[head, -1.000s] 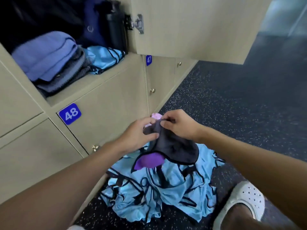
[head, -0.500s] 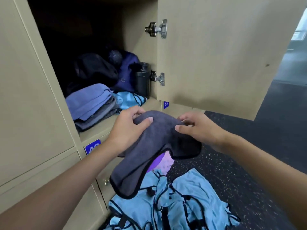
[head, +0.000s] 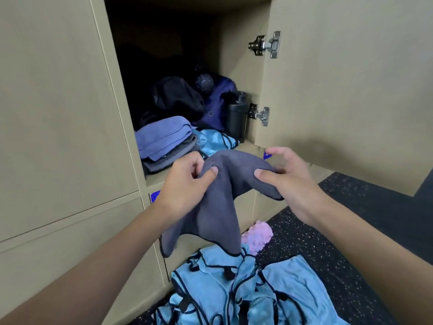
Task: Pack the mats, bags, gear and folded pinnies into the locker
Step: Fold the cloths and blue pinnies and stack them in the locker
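At the open locker (head: 236, 66) mouth: left hand (head: 187, 184) pinches a grey towel (head: 218, 207) at its top edge, thumb over cloth. Right hand (head: 288, 177) grips the same edge near it, thumb pressed on. The towel hangs (lower corners trailing) above loose blue pinnies (head: 234, 294) heaped on the floor (head: 351, 231). Inside the locker: folded towels (head: 164, 134), one folded pinny (head: 215, 141), black bottle (head: 236, 116).

hands: left (head: 185, 184) + right (head: 288, 181) pinch grey towel (head: 210, 214) | open locker (head: 178, 66) behind
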A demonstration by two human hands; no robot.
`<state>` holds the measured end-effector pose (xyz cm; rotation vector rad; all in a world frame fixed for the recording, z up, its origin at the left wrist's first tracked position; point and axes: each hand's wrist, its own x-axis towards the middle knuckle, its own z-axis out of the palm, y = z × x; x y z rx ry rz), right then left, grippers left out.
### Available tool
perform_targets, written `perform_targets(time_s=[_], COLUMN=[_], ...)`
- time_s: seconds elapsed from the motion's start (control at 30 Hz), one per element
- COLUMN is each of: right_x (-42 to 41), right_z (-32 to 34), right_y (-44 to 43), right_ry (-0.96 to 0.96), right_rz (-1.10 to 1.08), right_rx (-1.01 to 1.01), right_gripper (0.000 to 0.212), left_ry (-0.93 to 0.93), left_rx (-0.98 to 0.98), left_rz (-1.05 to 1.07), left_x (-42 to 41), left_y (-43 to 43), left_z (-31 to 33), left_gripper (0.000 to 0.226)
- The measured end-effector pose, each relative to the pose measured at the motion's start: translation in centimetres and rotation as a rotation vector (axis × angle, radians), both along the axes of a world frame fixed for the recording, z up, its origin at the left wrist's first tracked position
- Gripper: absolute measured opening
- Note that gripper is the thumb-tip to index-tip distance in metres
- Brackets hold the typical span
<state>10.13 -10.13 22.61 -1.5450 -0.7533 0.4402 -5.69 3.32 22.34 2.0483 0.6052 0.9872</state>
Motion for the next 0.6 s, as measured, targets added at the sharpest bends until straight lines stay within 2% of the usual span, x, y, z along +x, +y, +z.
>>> perform_targets(time_s=[0.1, 0.2, 0.27, 0.4, 0.43, 0.5, 0.6], right_x=[0.2, 0.3, 0.5, 0.9, 0.9, 1.1, 1.1], right_z=[0.1, 0.3, 0.4, -0.1, -0.3, -0.6, -0.3], right_y=[-0.3, -0.5, -0.9, -1.6, -1.7, -1.8, -1.6], right_ry=[-0.042, -0.038, -0.038, 0.021, 0.028, 0.056, 0.104], right_rz=[-0.033, -0.023, -0.051, -0.023, -0.019, -0.045, -0.095], right_rx=[0.055, 0.105, 0.124, 0.079, 0.073, 0.109, 0.204], right_gripper=[0.048, 0.049, 0.052, 0.079, 0.080, 0.071, 0.051], left_ry=[-0.044, -0.006, 0.010, -0.133, -0.172, -0.221, -0.203], left_rx=[-0.107, -0.132, -0.104, -0.344, -0.396, -0.459, -0.394], left_rz=[-0.040, -0.112, -0.102, -0.122, -0.126, -0.118, -0.101], left_x=[0.7, 1.3, 2.0, 3.1, 3.3, 3.7, 3.9], left_y=[-0.6, -1.4, -1.9, -2.5, -2.6, -2.8, -2.8], left_z=[0.0, 0.2, 0.5, 1.3, 1.6, 1.8, 1.9], left_gripper=[0.027, 0.030, 0.004, 0.012, 0.014, 0.016, 0.010])
